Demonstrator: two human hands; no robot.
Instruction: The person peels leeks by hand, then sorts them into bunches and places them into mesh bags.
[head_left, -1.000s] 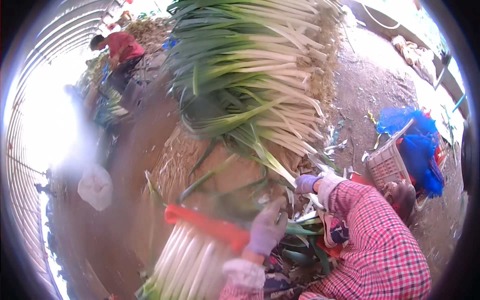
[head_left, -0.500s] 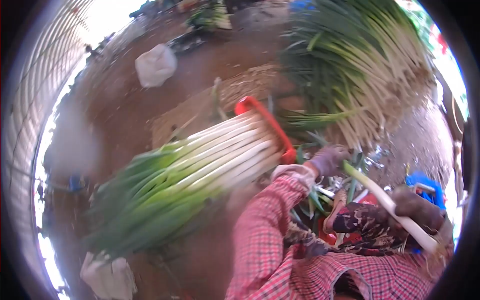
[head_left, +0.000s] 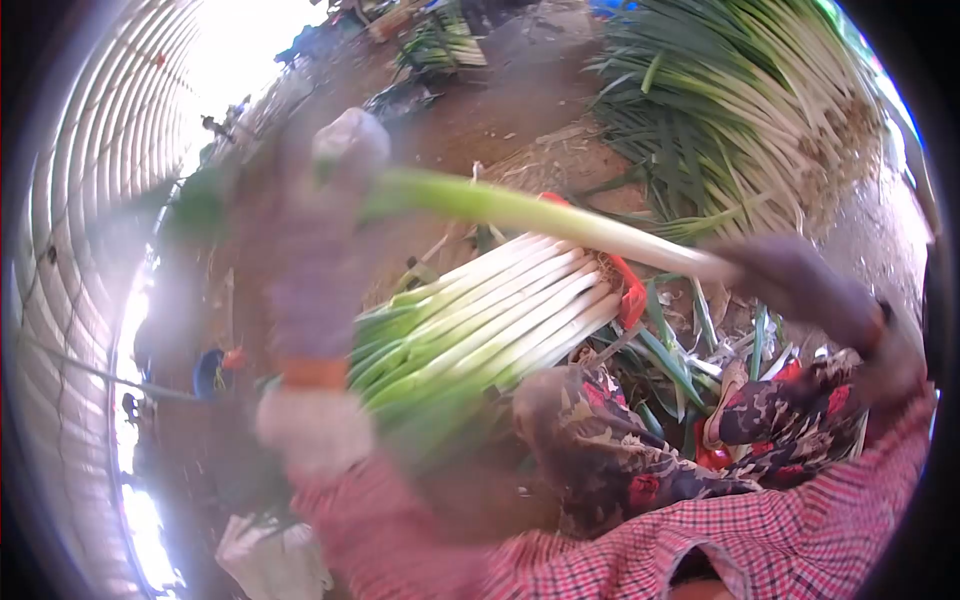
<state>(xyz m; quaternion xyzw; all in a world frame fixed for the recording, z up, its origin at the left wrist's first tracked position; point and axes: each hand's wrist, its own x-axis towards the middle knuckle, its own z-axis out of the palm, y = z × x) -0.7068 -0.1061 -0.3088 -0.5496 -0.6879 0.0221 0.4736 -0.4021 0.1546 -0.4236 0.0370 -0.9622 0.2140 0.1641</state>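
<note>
A long leek [head_left: 560,222] stretches across the view, held up between my two hands. My right hand [head_left: 805,285] is closed round its white root end. My left hand [head_left: 315,230], in a glove and smeared by motion, grips the green part; blurred leaves trail to the left beyond it. Beneath the held leek lies a row of leeks [head_left: 510,315], white ends side by side and green tops toward the left. A red strap-like piece [head_left: 628,290] stands at their root ends. My left forearm hides part of the green tops.
A large heap of untidy leeks [head_left: 740,110] lies at the upper right. Loose leaf trimmings [head_left: 690,370] are scattered by my patterned trouser leg [head_left: 600,440]. A white bag [head_left: 275,555] sits at the lower left, with a ribbed wall [head_left: 75,260] along the left side.
My left hand has swung from the right, near the trimmings, to the far left. The leek has risen from beside my lap and now spans above the row, with my right hand raised too.
</note>
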